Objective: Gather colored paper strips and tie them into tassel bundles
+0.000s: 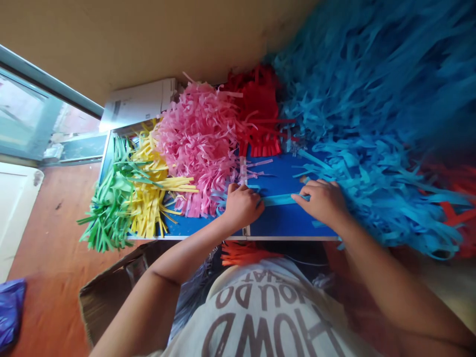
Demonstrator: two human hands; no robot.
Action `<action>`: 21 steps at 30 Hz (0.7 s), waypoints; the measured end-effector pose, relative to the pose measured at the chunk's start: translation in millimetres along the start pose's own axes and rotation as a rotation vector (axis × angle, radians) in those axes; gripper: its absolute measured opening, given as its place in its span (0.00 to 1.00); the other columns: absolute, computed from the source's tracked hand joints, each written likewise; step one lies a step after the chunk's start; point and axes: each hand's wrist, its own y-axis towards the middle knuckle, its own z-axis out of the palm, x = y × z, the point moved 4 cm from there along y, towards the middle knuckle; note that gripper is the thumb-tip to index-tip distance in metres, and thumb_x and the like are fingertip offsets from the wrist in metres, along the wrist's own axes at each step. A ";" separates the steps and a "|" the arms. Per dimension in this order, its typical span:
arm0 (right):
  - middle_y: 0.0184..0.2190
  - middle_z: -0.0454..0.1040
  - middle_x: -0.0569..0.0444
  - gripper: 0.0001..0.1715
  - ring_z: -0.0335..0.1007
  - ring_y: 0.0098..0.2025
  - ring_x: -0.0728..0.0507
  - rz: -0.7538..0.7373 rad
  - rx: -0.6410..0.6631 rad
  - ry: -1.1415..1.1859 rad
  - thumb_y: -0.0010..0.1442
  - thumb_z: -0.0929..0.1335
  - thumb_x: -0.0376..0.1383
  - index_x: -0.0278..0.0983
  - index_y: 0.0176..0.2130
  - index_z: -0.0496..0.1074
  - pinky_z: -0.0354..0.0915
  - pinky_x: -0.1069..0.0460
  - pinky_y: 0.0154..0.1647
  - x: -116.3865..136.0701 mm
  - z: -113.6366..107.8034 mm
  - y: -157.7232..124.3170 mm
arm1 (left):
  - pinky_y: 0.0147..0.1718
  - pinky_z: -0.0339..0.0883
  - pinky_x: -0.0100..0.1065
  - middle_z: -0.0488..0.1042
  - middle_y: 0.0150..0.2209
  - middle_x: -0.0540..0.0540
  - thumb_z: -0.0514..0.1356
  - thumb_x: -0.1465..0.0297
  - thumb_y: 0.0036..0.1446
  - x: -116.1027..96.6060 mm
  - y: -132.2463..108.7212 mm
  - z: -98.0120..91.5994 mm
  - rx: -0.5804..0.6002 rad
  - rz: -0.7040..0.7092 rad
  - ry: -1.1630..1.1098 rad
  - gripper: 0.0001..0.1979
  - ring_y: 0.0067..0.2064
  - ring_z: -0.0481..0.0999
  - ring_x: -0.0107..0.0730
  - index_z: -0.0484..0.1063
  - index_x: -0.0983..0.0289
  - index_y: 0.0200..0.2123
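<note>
A light-blue strip [278,199], seemingly of tissue paper, stretches flat between my two hands over the blue tabletop [267,225]. My left hand [242,204] is closed on its left end, with loose blue fringe poking out past the knuckles. The right end is pinched between the thumb and fingers of my right hand [323,201]. Just right of that hand lies a large heap of blue fringed paper [375,183]. Pink fringed paper [201,134] is piled behind and left of my left hand.
Red fringed paper [260,114] sits at the back. Yellow [148,198] and green fringe [111,198] hang over the table's left front edge. A white box [137,104] stands behind them. Below are an open cardboard box [111,287] and orange fringe [245,254] against the shirt.
</note>
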 end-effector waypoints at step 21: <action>0.34 0.78 0.51 0.08 0.65 0.39 0.43 -0.445 -0.151 -0.141 0.64 0.67 0.33 0.36 0.34 0.75 0.47 0.44 0.44 60.4 -14.6 -8.4 | 0.52 0.55 0.47 0.76 0.30 0.53 0.55 0.72 0.66 -28.3 -4.2 3.3 -0.318 0.354 0.174 0.12 0.41 0.72 0.39 0.75 0.62 0.30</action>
